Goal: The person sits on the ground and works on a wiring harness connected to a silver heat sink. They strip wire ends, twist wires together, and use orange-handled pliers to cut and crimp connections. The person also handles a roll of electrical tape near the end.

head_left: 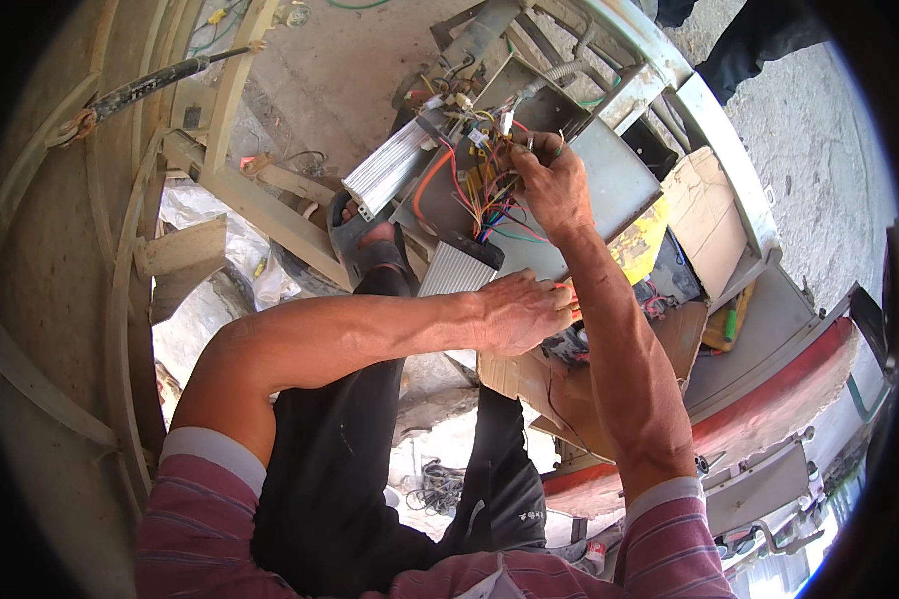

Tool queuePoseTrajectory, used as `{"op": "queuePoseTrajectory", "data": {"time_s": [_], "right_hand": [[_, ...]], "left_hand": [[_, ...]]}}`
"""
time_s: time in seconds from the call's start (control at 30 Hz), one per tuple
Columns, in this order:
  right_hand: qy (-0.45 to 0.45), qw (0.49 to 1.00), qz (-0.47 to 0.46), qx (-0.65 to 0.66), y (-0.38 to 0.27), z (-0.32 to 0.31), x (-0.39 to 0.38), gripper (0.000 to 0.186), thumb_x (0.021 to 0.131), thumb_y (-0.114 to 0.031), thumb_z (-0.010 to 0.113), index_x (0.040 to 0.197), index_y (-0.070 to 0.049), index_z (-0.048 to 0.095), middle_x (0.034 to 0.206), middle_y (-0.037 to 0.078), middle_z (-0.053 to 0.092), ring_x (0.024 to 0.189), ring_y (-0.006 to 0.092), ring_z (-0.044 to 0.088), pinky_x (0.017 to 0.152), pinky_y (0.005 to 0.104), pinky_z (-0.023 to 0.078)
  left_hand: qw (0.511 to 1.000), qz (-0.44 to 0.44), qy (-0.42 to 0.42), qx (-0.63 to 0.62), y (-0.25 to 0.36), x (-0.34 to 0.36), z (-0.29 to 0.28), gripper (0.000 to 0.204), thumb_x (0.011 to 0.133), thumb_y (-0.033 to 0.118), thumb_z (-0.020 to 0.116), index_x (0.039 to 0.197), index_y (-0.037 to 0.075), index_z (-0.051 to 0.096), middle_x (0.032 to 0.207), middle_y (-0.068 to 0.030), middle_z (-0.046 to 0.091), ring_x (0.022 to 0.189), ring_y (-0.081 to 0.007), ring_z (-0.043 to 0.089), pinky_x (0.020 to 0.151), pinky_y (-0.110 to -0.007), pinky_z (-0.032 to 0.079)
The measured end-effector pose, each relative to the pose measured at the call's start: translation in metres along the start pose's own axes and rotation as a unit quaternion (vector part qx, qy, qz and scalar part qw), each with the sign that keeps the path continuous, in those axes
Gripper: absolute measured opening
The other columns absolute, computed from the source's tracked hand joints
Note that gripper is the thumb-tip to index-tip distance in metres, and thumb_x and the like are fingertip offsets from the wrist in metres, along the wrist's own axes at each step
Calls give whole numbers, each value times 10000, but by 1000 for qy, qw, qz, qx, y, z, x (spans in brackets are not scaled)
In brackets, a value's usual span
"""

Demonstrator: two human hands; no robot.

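My right hand (551, 185) is closed in a pinch on a thin wire at the upper end of a tangled bundle of coloured wires (482, 195). A white connector (507, 123) sits just beyond its fingertips. Lower down, my left hand (522, 311) is curled shut; a bit of red-orange shows at its fingers, but what it holds is mostly hidden. The bundle runs into a finned aluminium controller box (457, 270) beside my left wrist. Another finned aluminium box (390, 165) lies farther left, near more wires and connectors.
A grey metal panel (621, 172) lies beneath the right wrist within a welded frame (734, 165). To the right are a cardboard box (704, 205), a yellow package (641, 240) and a green-handled tool (731, 324). A wooden panel (60, 250) stands left. A black cable (150, 92) hangs there.
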State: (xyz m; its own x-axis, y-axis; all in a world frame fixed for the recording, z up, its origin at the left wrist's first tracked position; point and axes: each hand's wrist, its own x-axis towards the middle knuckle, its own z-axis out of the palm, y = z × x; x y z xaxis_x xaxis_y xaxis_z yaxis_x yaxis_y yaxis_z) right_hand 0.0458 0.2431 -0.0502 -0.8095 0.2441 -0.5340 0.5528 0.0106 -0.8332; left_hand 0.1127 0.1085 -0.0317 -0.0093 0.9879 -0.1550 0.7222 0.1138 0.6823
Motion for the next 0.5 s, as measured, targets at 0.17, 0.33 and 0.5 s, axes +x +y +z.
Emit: {"op": "queuePoseTrajectory", "data": {"time_s": [0.17,0.33,0.5], "right_hand": [[28,998,-27,46,2,0,-4,394,953,-250,751,1233,15,673,902,104,751,741,142,704,683,328,575],[84,988,-126,-38,5,6,-18,443,949,-204,751,1330,-11,632,1077,166,750,839,241,745,802,383,585],[127,959,-203,-155,1,12,-31,489,906,-92,722,1377,-40,599,1278,218,654,1048,397,703,884,476,585]], "left_hand": [[944,-126,130,-276,-30,-32,-55,248,916,173,724,1087,-5,746,970,-186,767,898,-322,763,813,-455,589],[781,-272,321,-461,-57,-51,-82,158,1037,85,679,1160,-4,722,952,-23,710,845,-72,643,756,-247,546],[778,-240,399,-422,-62,-42,-85,202,1022,100,716,1180,-23,743,1101,-58,722,923,-96,654,816,-253,542]]}}
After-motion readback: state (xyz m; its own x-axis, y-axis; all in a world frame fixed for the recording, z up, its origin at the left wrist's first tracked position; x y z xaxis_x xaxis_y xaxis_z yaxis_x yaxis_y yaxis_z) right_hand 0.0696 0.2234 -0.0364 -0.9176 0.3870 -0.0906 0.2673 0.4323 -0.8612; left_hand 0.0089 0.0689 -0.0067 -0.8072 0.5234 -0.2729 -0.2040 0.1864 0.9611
